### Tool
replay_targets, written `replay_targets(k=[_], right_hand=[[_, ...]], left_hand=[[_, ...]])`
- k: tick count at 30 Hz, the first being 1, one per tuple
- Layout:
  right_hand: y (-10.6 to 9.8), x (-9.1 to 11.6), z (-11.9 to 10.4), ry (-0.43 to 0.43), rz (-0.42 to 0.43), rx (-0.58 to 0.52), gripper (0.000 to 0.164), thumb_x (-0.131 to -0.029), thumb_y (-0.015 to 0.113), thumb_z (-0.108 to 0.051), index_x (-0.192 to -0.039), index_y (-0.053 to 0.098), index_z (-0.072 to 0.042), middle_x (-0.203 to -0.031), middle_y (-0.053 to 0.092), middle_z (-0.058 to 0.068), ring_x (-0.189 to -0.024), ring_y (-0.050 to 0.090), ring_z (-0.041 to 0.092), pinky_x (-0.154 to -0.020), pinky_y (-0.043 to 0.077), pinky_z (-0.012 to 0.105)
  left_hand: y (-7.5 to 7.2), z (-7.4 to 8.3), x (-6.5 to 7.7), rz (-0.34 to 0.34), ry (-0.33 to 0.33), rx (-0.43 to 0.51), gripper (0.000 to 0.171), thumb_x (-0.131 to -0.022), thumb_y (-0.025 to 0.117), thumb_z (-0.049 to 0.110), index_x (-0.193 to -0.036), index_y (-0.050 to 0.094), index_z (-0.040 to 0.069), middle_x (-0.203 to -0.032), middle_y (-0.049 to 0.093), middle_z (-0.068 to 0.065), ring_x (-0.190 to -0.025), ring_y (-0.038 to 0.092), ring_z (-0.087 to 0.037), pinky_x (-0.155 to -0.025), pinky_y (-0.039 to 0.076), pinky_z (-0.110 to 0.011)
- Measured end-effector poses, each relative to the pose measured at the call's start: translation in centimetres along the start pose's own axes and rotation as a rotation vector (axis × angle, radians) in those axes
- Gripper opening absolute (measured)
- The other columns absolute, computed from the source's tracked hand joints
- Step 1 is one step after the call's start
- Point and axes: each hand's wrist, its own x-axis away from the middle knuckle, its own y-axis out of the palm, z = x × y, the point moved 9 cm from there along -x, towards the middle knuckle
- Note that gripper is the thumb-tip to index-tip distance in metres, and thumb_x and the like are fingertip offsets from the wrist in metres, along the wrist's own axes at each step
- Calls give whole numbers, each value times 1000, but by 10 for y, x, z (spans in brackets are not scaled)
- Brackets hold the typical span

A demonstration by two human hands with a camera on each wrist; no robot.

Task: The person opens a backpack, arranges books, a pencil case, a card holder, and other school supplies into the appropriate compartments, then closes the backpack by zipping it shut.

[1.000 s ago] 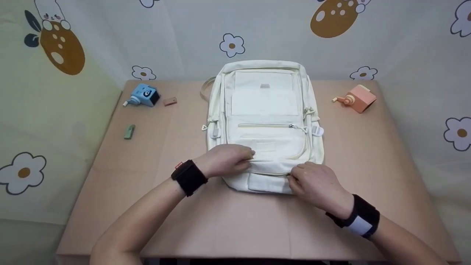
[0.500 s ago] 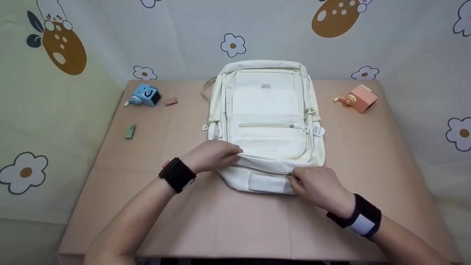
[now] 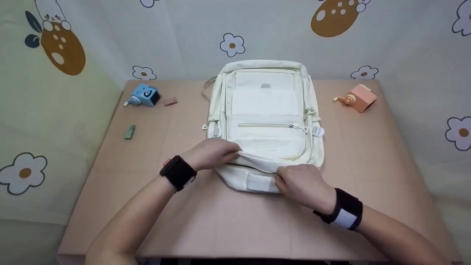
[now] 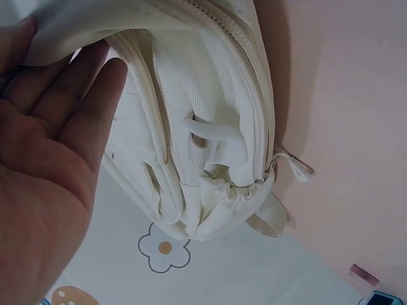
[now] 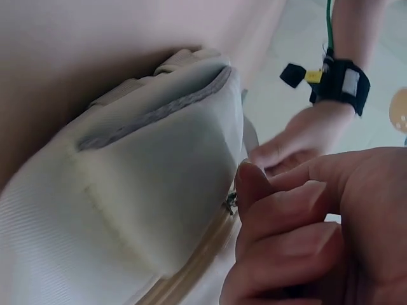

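Note:
A cream backpack (image 3: 265, 101) lies front side up on the table, its bottom end toward me. My left hand (image 3: 211, 154) pinches the fabric edge above the lower front zipper, lifting it a little; in the left wrist view the thumb and fingers (image 4: 95, 89) hold this fold. My right hand (image 3: 303, 184) is at the same zipper, its thumb and curled index finger pinching the pull. Beside those fingertips the metal slider (image 5: 231, 202) shows in the right wrist view, the pull itself mostly hidden. Left of the right hand, the zipper gapes as a dark slit.
A blue crank pencil sharpener (image 3: 145, 95), a small pink block (image 3: 170, 101) and a small green block (image 3: 129, 131) lie on the left of the table (image 3: 235, 228). An orange crank sharpener (image 3: 360, 98) lies at the right. A patterned curtain (image 3: 184, 36) surrounds the table.
My left hand has shifted left along the fabric edge, then stayed there. My right hand has slid left along the zipper, and the slit by the left hand looks wider.

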Motion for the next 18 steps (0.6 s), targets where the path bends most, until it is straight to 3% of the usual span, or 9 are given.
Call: replay_targets(k=[5, 10, 18], right_hand=[[8, -17, -23, -63, -18, 37, 35, -93, 59, -17, -62, 44, -18, -50, 38, -8, -43, 45, 17, -37, 33, 37], [14, -31, -42, -131, -43, 79, 30, -90, 62, -15, -63, 48, -17, -51, 40, -6, -43, 47, 18, -34, 32, 37], [11, -32, -34, -110, -3, 54, 38, -94, 64, -23, -61, 47, -18, -50, 39, -7, -42, 45, 18, -37, 33, 39]], left_hand=[[0, 2, -2, -1, 2, -7, 20, -104, 61, 21, -85, 62, 14, -71, 48, 7, -68, 50, -15, -67, 45, -36], [1, 1, -3, -4, -14, -7, 20, -103, 61, 21, -85, 63, 15, -71, 49, 9, -68, 50, -14, -66, 44, -34], [4, 0, -2, -3, -16, -16, 18, -104, 60, 22, -87, 63, 15, -73, 51, 7, -70, 52, -15, -68, 46, -35]])
